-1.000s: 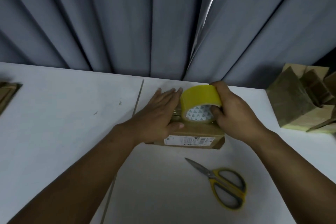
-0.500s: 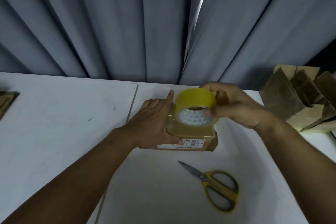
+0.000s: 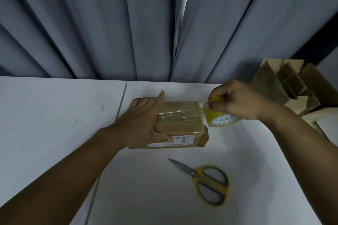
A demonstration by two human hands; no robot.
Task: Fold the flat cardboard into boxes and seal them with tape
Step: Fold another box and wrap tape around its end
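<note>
Tbl (image 3: 54, 115), 1 box (image 3: 180, 115), 1 tape roll (image 3: 222, 119)

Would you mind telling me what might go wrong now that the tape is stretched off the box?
1. The right hand holds the tape roll beyond the right edge of the box, while the left hand presses only its left end; the box may slide.
2. The scissors lie untouched with both hands busy; freeing one may let the tape wrinkle.

Yellow-handled scissors (image 3: 200, 177) lie closed on the white table (image 3: 54, 115) before grey curtains (image 3: 91, 23).
</note>
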